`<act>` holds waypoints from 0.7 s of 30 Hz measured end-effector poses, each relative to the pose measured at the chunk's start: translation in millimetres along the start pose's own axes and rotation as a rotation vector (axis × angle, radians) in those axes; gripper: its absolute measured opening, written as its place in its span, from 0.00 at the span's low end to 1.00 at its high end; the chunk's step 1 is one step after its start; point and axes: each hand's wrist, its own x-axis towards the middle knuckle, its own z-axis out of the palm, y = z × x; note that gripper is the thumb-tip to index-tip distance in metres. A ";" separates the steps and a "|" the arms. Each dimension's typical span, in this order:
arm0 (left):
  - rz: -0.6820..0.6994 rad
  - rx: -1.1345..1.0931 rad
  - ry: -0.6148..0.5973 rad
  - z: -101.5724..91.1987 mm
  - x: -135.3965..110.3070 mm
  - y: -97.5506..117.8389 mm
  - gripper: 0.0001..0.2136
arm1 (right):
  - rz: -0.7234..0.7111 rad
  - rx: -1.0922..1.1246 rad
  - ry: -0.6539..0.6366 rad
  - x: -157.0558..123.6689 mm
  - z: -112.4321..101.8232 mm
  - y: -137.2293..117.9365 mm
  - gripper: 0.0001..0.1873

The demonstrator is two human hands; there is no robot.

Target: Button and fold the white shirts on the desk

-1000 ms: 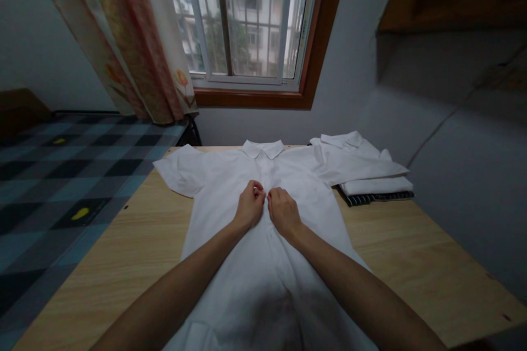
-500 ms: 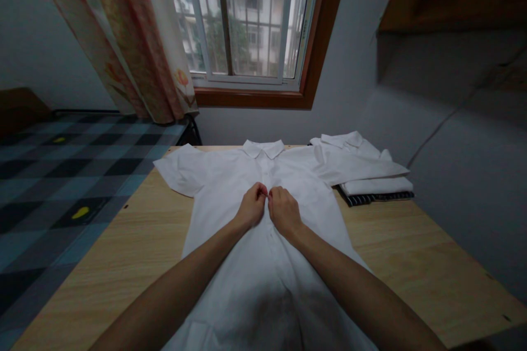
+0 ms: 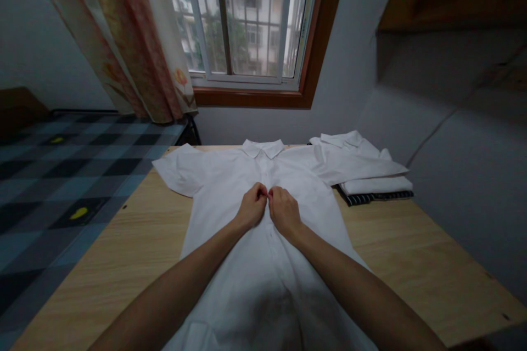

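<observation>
A white short-sleeved button-up shirt [image 3: 230,285] lies spread along the middle of the surface [image 3: 420,274]. The left hand [image 3: 252,207] and right hand [image 3: 285,211] pinch its placket [image 3: 272,241]. Folded clothes [image 3: 376,185] sit by the far right corner; the collar [image 3: 262,149] lies at the far edge.

From where I stand, clock centred on the shirt [image 3: 242,274]: shirt plain white, greyer in shade toward 6. Table [image 3: 144,258] under it pale tan, wood grain, few dark spots [image 3: 124,207]. At 2, folded clothes [image 3: 376,185] white; cloth [image 3: 376,196] beneath black with thin white stripes. Between 9 and 10, bedspread [image 3: 94,175] in blue, grey and black checks, yellow patches [image 3: 79,213]. At 11, curtain [image 3: 123,38] cream with pinkish-red and gold bands, orange tulips [image 3: 181,75]. At 12, window frame [image 3: 255,98] reddish brown, green foliage [image 3: 234,38] beyond. Shelf [image 3: 453,16] between 1 and 2, dark brown. Wall [image 3: 349,93] bluish grey.
</observation>
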 end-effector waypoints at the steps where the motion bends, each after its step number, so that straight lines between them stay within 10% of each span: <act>1: -0.002 0.003 -0.003 -0.3 0.0 0.4 0.06 | -0.003 0.000 -0.002 0.0 -0.2 0.0 0.06; 21: 0.014 0.005 0.036 -2.6 2.9 2.9 0.06 | 0.001 0.142 -0.017 2.3 -3.8 5.8 0.07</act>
